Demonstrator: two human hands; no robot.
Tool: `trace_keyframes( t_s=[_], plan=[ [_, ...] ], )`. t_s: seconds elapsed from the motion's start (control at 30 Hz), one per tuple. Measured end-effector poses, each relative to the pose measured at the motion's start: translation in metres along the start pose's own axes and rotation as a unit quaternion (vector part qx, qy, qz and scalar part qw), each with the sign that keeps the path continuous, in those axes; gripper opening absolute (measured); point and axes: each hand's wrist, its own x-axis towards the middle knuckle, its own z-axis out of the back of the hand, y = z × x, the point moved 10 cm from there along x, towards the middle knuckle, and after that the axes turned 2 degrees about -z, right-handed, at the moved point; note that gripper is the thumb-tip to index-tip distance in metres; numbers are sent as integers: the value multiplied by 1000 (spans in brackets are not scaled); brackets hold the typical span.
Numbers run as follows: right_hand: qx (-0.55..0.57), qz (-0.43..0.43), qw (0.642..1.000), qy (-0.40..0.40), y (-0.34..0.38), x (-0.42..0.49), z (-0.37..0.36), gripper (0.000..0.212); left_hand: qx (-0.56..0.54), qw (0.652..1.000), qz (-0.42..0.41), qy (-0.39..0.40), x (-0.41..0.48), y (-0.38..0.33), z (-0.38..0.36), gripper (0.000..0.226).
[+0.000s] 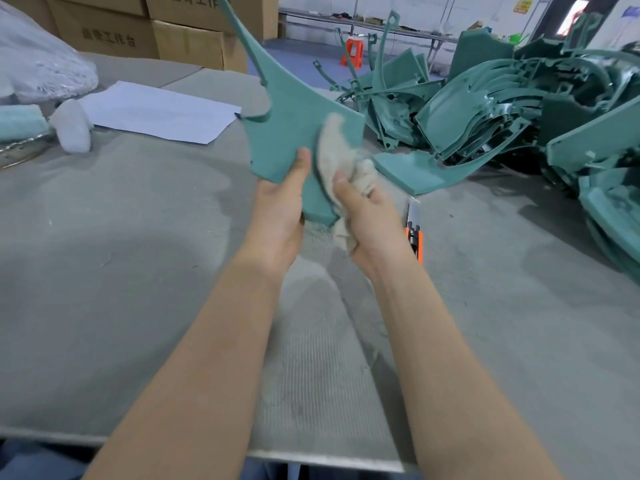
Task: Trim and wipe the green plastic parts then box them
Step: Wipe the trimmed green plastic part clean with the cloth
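**Wiping one green part over the table**

A grey, felt-like mat is covering the table (138,237), with dust and shavings lying near the hands. Beyond it, a workshop floor (304,53) is running back to a long bench (381,27) by the wall.

The left hand (277,209) is gripping the lower edge of one part (287,133), holding it upright above the table. The right hand (367,216) is clutching one rag (332,150) and pressing it against the part's face.

One cutter (414,226) is lying on the table just beside the right wrist. One paper sheet (156,110) is lying far left. At least four boxes (138,26) are standing behind it. One orange stool (353,51) is standing on the floor. The pile (502,109) of green parts at right is too tangled to count.
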Motion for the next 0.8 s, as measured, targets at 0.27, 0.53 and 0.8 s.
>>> trace_keyframes(
  t_s=[0.27, 0.53, 0.8],
  plan=[
    [-161, 75, 978, -110, 16, 1, 11, 43, -33, 999, 12, 13, 1, 0, 1, 22],
    [217, -98, 969, -61, -16, -2, 9, 40, -75, 997, -1, -25, -2, -8, 2, 18],
    [125, -18, 989, 72, 1, -13, -35, 16, -29, 997, 1, -75, -1, -5, 14, 24]
  ],
)
